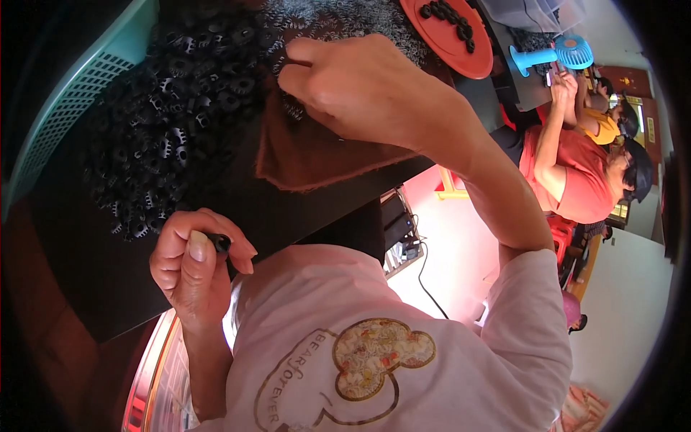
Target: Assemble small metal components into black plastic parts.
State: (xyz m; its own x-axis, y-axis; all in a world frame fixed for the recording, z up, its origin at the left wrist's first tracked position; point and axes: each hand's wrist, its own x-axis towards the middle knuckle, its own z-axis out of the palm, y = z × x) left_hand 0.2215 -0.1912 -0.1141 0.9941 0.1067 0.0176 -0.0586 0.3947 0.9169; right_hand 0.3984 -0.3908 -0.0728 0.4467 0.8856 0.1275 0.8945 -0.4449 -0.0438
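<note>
My left hand [194, 263], at the table's near left edge, pinches a small black plastic piece [222, 243] between thumb and fingers; it looks like part of a claw clip. Beyond it lies a large heap of black toothed claw-clip pieces [173, 108]. My right hand [353, 86] reaches across to the far middle, its fingers curled together over the near edge of a spread of small silvery metal springs [338, 18]. Whatever its fingertips hold, if anything, is hidden. Under that hand is a brown cloth [309, 158] with a frayed edge.
A teal perforated basket [79, 93] tilts at the far left. An orange plate [450, 54] at the far right bears several black clips. Past it stand a blue fan [572, 52] and a clear plastic bin [536, 13]. A person in a red shirt [576, 169] works on the right.
</note>
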